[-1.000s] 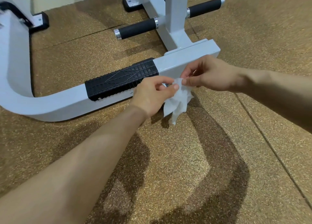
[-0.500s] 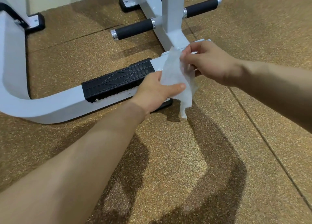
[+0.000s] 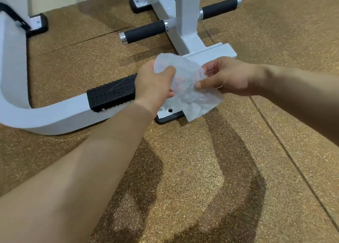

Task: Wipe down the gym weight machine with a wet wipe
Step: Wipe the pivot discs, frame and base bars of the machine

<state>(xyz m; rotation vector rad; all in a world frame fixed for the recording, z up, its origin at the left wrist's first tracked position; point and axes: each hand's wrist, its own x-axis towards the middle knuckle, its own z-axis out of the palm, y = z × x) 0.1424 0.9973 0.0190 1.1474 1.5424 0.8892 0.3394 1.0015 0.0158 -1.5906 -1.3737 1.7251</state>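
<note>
Wet wipe [image 3: 189, 90] is held spread above the machine frame [image 3: 60, 114]. The left hand [image 3: 154, 85] and right hand [image 3: 229, 76] each pinch an edge.

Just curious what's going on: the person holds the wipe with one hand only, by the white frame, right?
Not one hand: the head view shows the left hand and right hand both gripping the wipe, by the white frame.

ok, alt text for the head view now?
A left hand grips the top left and a right hand pinches the right edge of a white wipe, spread between them over a gym machine's white frame. A black ribbed pad sits on the frame; black rollers stick out behind, above brown floor.
</note>
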